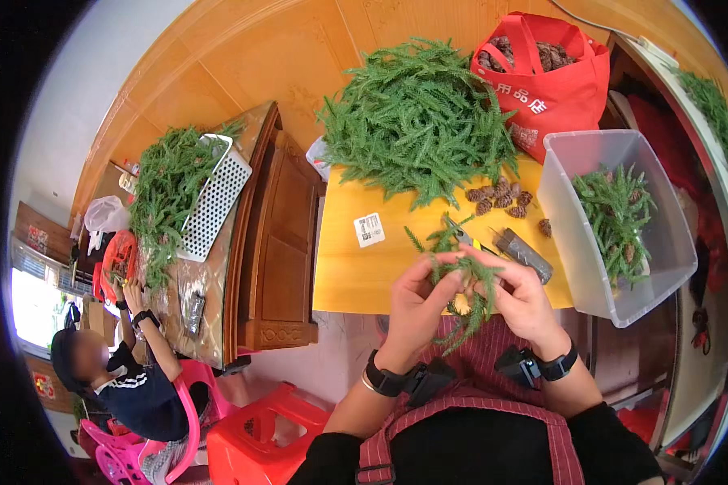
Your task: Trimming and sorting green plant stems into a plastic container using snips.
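Both my hands meet over the near edge of the yellow table (344, 279), bent round an artificial pine sprig (476, 314). My left hand (419, 305) pinches it from one side with thumb and fingers, and my right hand (530, 301) grips it from the other. Green needles hang below the fingers. Just beyond them lies a yellow-and-black tool (463, 236), partly covered by greenery, its kind unclear. Beside my right hand is a dark grey bundle (526, 257) of what look like thin strands. Several small brown pine cones (503, 194) lie farther back.
A large heap of pine sprigs (416, 121) fills the table's far side, beside a red bag (554, 105) of pine cones. On the right stands a clear plastic bin (578, 234) holding greenery. At left, a co-worker (141, 396) handles things at another table. A red stool (243, 453) stands nearby.
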{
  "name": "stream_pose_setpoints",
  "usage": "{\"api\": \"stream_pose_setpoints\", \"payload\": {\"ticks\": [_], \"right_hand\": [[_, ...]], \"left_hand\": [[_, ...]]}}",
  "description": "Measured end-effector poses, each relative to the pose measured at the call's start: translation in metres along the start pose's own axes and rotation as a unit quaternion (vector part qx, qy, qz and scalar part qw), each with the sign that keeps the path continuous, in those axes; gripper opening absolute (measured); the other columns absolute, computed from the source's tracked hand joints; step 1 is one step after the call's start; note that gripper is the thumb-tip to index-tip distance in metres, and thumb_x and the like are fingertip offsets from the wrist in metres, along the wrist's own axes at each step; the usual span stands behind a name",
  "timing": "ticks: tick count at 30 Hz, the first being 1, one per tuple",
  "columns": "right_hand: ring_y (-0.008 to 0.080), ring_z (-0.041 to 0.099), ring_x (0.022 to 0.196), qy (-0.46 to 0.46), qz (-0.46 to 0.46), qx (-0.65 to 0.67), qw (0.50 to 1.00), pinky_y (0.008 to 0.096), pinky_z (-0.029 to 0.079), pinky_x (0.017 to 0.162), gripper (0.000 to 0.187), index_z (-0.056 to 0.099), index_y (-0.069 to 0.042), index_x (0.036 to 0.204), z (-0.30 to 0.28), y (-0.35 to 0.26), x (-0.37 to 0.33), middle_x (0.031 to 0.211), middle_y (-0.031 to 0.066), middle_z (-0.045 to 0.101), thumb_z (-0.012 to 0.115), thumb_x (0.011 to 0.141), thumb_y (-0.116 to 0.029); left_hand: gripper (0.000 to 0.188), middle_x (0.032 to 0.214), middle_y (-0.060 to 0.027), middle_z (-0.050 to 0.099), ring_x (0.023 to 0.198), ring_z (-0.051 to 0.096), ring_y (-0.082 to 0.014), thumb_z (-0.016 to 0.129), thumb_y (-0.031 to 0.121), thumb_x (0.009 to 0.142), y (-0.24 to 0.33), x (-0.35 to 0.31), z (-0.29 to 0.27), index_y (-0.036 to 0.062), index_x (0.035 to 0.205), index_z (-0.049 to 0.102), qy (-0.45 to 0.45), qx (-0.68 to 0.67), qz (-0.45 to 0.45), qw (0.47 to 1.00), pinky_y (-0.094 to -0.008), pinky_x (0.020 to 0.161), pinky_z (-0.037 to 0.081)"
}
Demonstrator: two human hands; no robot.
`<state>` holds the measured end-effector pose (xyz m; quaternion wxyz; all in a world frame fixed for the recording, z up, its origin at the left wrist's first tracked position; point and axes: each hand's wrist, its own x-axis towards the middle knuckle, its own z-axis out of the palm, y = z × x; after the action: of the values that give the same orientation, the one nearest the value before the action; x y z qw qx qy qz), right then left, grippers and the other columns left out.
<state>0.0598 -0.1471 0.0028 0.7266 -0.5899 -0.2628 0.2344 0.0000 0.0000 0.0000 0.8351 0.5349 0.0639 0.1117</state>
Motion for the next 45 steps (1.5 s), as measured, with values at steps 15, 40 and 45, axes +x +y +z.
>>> {"api": "stream_pose_setpoints", "payload": {"ticks": [15,40,45], "right_hand": [[0.0113,0.058,0.086,0.038,0.015,0.053,0.998,0.0236,0.046,0.076,0.022,0.05,0.003,0.107,0.004,0.001,0.0,0.096,0.0081,0.061,0.048,0.085,0.001],[0.009,0.053,0.084,0.13,-0.067,-0.04,0.989,0.0219,0.043,0.075,0.019,0.055,-0.001,0.1,0.02,-0.003,0.004,0.091,0.0028,0.054,0.056,0.081,-0.001],[0.0107,0.05,0.082,0.119,-0.146,-0.202,0.961,0.0236,0.04,0.077,0.015,0.056,0.001,0.096,0.017,-0.001,0.006,0.09,0.0038,0.052,0.055,0.081,-0.003]], "left_hand": [[0.024,0.083,-0.0032,0.058,0.07,0.053,-0.0085,0.056,0.009,0.085,-0.004,0.001,-0.011,0.0004,0.106,0.05,-0.057,-0.109,-0.11,0.986,-0.021,0.064,0.044],[0.014,0.068,-0.0022,0.05,0.06,0.047,-0.0081,0.053,0.001,0.084,-0.001,-0.001,0.006,0.0065,0.093,0.044,0.032,-0.093,-0.065,0.993,-0.0188,0.053,0.037],[0.015,0.072,-0.0051,0.052,0.054,0.043,-0.0078,0.05,-0.004,0.082,-0.003,-0.001,0.006,0.0064,0.09,0.042,0.071,-0.061,-0.052,0.994,-0.0187,0.048,0.035]]}}
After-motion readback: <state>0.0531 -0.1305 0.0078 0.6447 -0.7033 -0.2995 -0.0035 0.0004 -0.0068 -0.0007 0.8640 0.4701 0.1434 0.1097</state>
